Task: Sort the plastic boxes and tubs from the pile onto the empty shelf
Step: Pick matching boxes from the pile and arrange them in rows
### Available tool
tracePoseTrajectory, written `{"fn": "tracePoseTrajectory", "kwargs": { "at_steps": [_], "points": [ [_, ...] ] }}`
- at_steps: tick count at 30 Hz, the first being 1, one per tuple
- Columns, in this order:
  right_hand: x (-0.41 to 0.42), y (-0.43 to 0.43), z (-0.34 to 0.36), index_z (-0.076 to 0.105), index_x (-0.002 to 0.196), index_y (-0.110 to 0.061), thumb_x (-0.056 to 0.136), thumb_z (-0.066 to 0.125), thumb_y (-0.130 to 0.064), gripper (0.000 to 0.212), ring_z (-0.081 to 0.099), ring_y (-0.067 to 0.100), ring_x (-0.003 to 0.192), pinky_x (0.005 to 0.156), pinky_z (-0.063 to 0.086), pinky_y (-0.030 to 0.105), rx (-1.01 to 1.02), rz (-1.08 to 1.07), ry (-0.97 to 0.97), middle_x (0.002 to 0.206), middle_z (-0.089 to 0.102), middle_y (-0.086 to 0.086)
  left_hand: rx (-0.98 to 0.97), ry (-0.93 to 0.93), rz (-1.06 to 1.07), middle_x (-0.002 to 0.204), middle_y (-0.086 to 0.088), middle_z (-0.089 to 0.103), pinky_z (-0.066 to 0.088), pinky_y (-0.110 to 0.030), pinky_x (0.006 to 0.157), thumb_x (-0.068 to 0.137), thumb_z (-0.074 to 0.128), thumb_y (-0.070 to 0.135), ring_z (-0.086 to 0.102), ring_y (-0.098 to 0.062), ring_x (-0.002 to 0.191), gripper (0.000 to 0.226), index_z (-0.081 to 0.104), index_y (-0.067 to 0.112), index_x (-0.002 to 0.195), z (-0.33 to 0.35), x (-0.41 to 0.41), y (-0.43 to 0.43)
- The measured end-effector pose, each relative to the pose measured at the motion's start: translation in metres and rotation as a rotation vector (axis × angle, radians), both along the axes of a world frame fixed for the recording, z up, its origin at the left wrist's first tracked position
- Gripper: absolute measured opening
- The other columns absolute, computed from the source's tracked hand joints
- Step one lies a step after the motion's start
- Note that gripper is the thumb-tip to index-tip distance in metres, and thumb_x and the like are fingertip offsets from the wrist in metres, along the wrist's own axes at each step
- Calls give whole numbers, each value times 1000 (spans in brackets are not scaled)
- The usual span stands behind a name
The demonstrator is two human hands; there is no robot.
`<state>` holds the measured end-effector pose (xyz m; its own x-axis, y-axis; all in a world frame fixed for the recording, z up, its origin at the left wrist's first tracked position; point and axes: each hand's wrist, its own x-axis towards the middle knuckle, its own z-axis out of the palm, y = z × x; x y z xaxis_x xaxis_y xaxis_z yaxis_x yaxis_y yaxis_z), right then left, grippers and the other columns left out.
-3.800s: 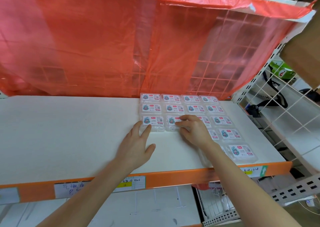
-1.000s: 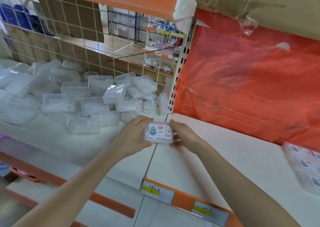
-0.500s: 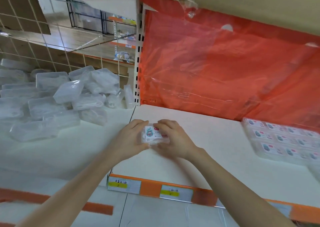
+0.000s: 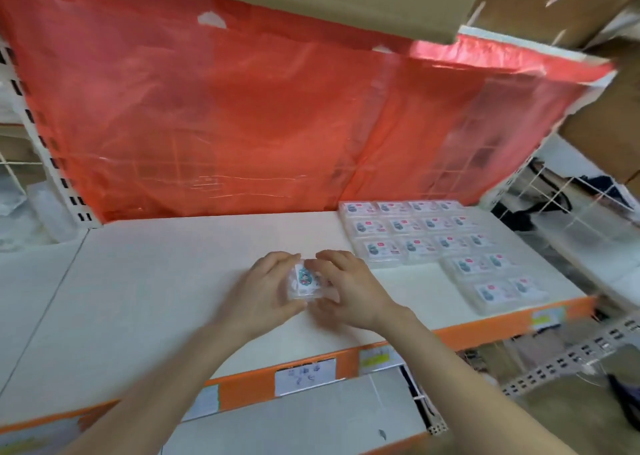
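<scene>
Your left hand (image 4: 264, 291) and right hand (image 4: 350, 290) grip one clear box (image 4: 304, 281) in curled fingers (image 4: 277, 258); rows of boxes (image 4: 415, 232) lie to their right.

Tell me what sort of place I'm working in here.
Probably a shop or its stockroom: a white display shelf with an orange front edge carrying paper price labels, neat rows of identical labelled plastic boxes, and wire grid side panels.

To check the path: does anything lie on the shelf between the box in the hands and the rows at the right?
Nothing visible does. Only bare shelf lies between the held box and the rows of boxes.
</scene>
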<state>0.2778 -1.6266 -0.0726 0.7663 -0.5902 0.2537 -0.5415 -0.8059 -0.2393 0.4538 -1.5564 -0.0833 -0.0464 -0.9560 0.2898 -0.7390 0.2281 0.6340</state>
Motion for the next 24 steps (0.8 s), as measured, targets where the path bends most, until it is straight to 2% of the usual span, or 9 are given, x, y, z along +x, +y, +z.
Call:
{"fn": "tracePoseTrajectory", "kwargs": {
  "at_steps": [3, 6, 11, 14, 16, 19, 22, 24],
  "points": [
    [-45, -9, 1, 47, 118, -21, 67, 53, -37, 54, 60, 38, 96, 75, 50, 48, 26, -27, -11, 110, 60, 15, -7, 2, -26, 125, -7, 51, 25, -12, 97, 62, 48, 57, 49, -20, 116, 84, 52, 6, 128, -3, -43, -18],
    [-82, -20, 0, 55, 117, -14, 65, 59, -34, 55, 60, 39, 95, 74, 51, 49, 28, -44, 0, 109, 61, 16, -10, -7, -35, 129, -3, 47, 24, -12, 99, 59, 41, 63, 45, -17, 120, 92, 47, 10, 133, -4, -81, -31],
    [-128, -40, -5, 59, 115, -11, 66, 55, -37, 56, 61, 37, 92, 73, 51, 49, 15, -55, 15, 106, 62, 14, 17, -38, -55, 134, 1, 41, 20, -10, 100, 56, 35, 67, 40, -12, 125, 98, 41, 13, 138, -8, -126, -50],
    [-146, -48, -6, 61, 112, -11, 62, 58, -32, 54, 63, 37, 87, 70, 50, 47, -23, -68, 42, 101, 64, 14, 19, -78, -57, 135, 1, 40, 19, -10, 100, 62, 41, 65, 39, -13, 125, 91, 40, 14, 138, -13, -144, -58],
    [-157, -54, -8, 65, 108, -10, 56, 61, -24, 54, 63, 39, 88, 70, 48, 47, -54, -97, 60, 99, 64, 14, 23, -137, -29, 133, -2, 44, 25, -18, 100, 70, 43, 58, 43, -18, 122, 80, 45, 12, 135, -17, -151, -60],
    [-169, -62, -9, 64, 112, -12, 58, 58, -23, 55, 58, 39, 99, 80, 43, 47, -58, -148, 96, 106, 62, 13, -15, -268, 24, 117, -8, 60, 46, -35, 89, 76, 37, 51, 58, -28, 105, 65, 60, 8, 120, -23, -153, -60],
    [-176, -69, -10, 61, 119, -15, 65, 50, -28, 57, 50, 34, 114, 92, 36, 44, -15, -209, 147, 121, 57, 11, 11, -379, 111, 101, -7, 67, 54, -38, 73, 80, 39, 43, 65, -28, 90, 52, 68, 8, 105, -24, -148, -60],
    [-177, -68, -13, 67, 107, -14, 61, 54, -23, 49, 58, 36, 103, 85, 43, 47, -42, -215, 136, 112, 63, 12, 40, -428, 158, 97, -7, 68, 54, -38, 69, 80, 39, 42, 66, -28, 86, 50, 69, 9, 101, -25, -148, -60]
  ]
}}
